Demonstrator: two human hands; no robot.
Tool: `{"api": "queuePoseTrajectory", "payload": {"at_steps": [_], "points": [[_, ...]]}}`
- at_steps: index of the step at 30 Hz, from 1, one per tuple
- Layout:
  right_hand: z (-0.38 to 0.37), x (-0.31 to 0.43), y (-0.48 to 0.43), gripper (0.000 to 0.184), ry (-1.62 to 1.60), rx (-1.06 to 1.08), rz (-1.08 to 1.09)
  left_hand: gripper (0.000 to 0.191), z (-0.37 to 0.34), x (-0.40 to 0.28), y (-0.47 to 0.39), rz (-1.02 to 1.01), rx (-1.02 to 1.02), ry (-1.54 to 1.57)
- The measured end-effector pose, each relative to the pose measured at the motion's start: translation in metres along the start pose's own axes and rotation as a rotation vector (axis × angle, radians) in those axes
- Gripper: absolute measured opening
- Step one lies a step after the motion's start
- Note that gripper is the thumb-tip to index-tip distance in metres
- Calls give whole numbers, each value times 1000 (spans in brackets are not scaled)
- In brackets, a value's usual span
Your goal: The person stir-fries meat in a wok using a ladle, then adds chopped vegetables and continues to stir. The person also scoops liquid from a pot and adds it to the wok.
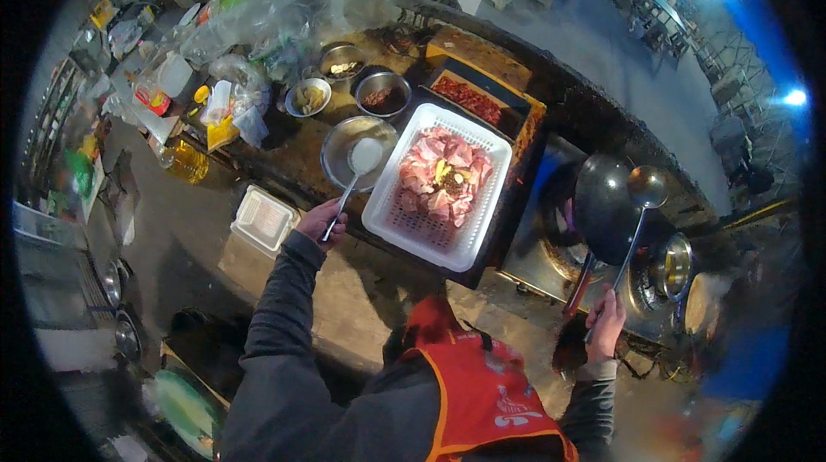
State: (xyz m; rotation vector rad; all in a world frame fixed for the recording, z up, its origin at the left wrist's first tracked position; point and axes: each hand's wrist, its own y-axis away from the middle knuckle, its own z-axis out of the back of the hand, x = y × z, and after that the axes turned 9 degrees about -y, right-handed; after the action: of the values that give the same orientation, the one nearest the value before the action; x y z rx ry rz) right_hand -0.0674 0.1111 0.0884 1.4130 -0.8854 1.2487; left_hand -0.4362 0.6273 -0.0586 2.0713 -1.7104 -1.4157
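My left hand [322, 220] grips the handle of a metal serving spoon [348, 196]. White granules or powder [368, 153] fill its bowl, which is over a steel mixing bowl [332, 152]. Beside it, a white perforated plastic basket [390, 204] holds raw sliced meat [423, 168], with yellow pieces and dark ground seasoning heaped in the middle. Off to the right, my right hand [606, 323] is closed around the long handle of a steel ladle [647, 186]. The ladle's head overlaps the edge of a dark wok [600, 204] in view; whether they touch, I cannot tell.
Behind the basket stands a tray of dried red chilies [468, 99]. Small bowls hold dark spice [382, 100], pale pieces [345, 67] and leaves [310, 98]. An oil jug [187, 162] and plastic bags [242, 97] lie left. A steel pot [676, 267] sits by the burners.
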Motion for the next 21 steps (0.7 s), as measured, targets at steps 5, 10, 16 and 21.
{"api": "queuePoseTrajectory", "payload": {"at_steps": [5, 10, 16, 21], "points": [[21, 1, -8, 30, -94, -4, -90, 17, -14, -27, 18, 3, -30, -132], [60, -1, -27, 31, -139, 11, -148, 13, -73, -64, 33, 41, -161, -346], [117, -3, -42, 36, -235, 100, -188, 17, -205, -64, 34, -38, -2, -378], [158, -4, -48, 39, -235, 138, -218, 24, -334, -20, 10, -40, 57, -507]]}}
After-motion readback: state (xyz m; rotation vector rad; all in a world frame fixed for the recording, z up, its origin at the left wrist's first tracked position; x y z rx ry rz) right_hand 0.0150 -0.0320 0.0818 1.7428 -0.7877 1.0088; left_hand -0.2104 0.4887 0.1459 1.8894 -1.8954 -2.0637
